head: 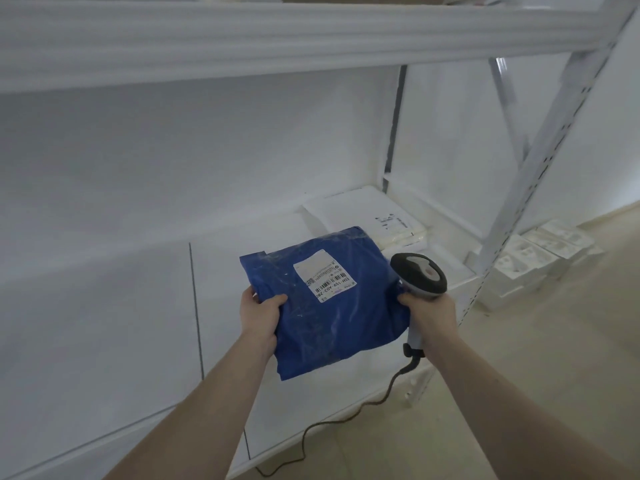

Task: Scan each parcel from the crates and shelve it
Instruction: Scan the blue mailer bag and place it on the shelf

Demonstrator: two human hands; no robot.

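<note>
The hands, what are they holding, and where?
The left hand grips the blue parcel by its left edge. The right hand grips the scanner by its handle, fingertips touching the parcel's right edge.

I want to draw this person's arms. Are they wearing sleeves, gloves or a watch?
No sleeves show: both forearms are bare all the way to the bottom edge of the picture. The left hand and the right hand wear no gloves, and no watch, ring or band shows on either wrist. Draw two plain bare arms.
</note>
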